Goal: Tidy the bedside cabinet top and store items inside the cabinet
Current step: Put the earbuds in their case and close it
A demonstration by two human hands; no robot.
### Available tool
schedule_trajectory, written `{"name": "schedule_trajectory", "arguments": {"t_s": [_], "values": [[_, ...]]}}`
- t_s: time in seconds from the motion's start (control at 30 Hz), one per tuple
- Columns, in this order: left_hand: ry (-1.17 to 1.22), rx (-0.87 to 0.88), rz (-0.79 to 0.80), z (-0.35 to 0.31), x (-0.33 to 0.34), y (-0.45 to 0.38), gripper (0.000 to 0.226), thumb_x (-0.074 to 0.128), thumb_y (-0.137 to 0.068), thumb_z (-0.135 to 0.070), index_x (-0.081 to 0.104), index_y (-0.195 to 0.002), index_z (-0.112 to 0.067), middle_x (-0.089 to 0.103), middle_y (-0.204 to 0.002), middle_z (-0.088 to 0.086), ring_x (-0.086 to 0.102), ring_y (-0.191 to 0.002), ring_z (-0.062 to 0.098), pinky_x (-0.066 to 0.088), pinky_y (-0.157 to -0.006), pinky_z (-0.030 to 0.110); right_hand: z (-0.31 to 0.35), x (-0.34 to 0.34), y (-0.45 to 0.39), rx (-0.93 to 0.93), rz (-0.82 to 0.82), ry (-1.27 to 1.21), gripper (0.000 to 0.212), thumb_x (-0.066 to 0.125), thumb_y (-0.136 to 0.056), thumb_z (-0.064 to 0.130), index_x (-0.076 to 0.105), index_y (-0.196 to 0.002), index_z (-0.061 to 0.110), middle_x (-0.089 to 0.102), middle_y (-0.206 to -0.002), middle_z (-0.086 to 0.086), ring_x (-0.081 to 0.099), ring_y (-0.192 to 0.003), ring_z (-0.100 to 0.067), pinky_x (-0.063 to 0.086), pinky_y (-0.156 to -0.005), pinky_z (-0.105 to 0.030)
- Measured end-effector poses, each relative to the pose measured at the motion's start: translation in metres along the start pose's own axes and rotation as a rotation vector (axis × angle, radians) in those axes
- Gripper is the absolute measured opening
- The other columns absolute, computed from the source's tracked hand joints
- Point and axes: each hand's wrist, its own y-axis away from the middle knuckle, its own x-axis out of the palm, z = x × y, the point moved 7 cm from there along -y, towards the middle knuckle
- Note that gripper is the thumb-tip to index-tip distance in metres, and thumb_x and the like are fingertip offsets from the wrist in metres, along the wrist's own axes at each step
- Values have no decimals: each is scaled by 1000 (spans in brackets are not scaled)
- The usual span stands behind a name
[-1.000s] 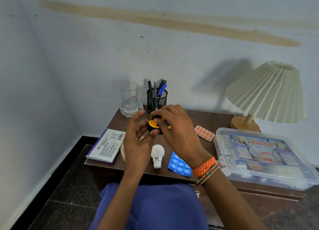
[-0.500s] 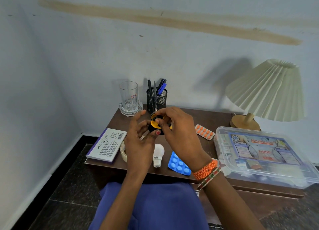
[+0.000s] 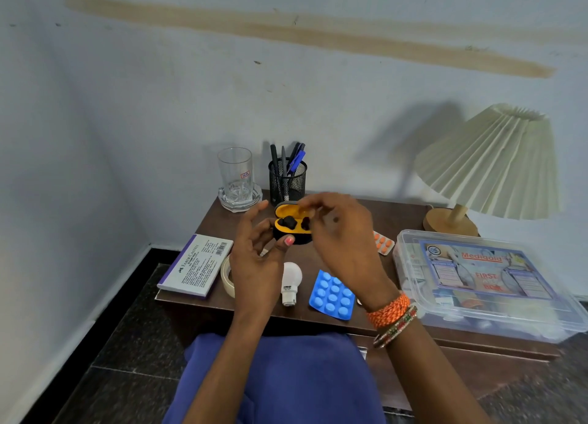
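Both hands raised together, left hand (image 3: 257, 264) and right hand (image 3: 343, 232) curled.

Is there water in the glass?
No, the glass at the back of the cabinet top looks clear and empty, standing on a glass coaster.

You are looking at a domestic bedroom corner; the evidence is as follows. A low dark-brown wooden bedside cabinet (image 3: 410, 215) stands against a pale painted wall (image 3: 159, 89) marked by a tan stripe; a table lamp with a pleated cream shade and round wooden base (image 3: 490, 162) sits at its right rear; a clear drinking glass on a cut-glass coaster (image 3: 236, 177) and a black wire-mesh pen holder (image 3: 288, 180) stand at the rear; blue (image 3: 332, 294) and orange blister packs of tablets (image 3: 383, 243), a white light bulb (image 3: 291, 282) and a clear plastic first-aid box (image 3: 483, 280) lie on top; the floor is dark speckled stone tile (image 3: 127, 344) with a black skirting band.
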Motion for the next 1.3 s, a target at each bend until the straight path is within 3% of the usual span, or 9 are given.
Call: {"name": "schedule_trajectory", "arguments": {"t_s": [0.1,0.23,0.33,0.53,0.77,0.87,1.03,1.17,1.3], "values": [[136,-96,37,4,3,-2,62,68,-76,4,47,-130,-19,69,-111,10,67,-97,11,53,-79,18,-28,-13,-4,282,-97,-268,17,55,-91,7,68,-100,13,68,-87,5,59,-72,6,47,-68,-8],[192,-142,100,9,6,0,66,70,-70,-4,46,-129,-22,70,-108,9,67,-99,16,53,-85,26,-50,14,5,674,244,-758,21,52,-96,20,69,-91,10,72,-85,-8,69,-77,-17,57,-71,-27],[158,-144,94,11,7,2,66,70,-73,-1,45,-131,-22,70,-107,12,67,-101,19,53,-88,29,-51,16,5,653,246,-831,16,57,-92,15,71,-89,9,74,-80,-6,69,-75,-17,58,-71,-26],[129,-174,74,6,8,-1,65,68,-77,3,46,-131,-24,72,-99,5,69,-85,8,54,-70,16,-47,0,-1,395,175,-656,14,63,-86,2,72,-96,8,74,-85,-1,70,-82,-9,57,-78,-22],[82,-331,62,32,10,-1,28,69,-79,-1,65,-98,-21,75,-79,-5,70,-79,12,57,-74,29,-55,10,22,231,344,-252,36,70,-82,10,64,-115,23,69,-105,5,66,-94,-5,53,-82,-16],[-10,-383,62,45,17,-12,21,73,-76,-6,65,-94,-16,71,-84,3,68,-80,16,57,-72,30,-67,14,23,127,304,11,49,73,-78,8,59,-123,20,65,-110,-1,64,-94,-10,55,-85,-26],[47,-462,90,57,50,-50,25,67,-82,-3,60,-105,1,64,-87,7,63,-90,20,56,-66,21,-75,18,-18,1,286,295,49,73,-76,19,60,-123,12,65,-111,-11,59,-101,-23,47,-91,-36],[81,-527,263,75,70,-77,37,61,-85,0,54,-122,1,61,-113,16,60,-101,21,54,-84,29,-105,24,-56,40,307,366,41,73,-76,26,63,-112,10,66,-103,-11,61,-91,-23,50,-80,-32],[-186,-457,356,81,77,-99,53,60,-87,-1,42,-137,-7,52,-133,15,55,-114,19,46,-99,35,-143,30,-83,144,298,395,41,78,-72,23,65,-107,5,66,-102,-14,60,-85,-22,47,-73,-27]]}}
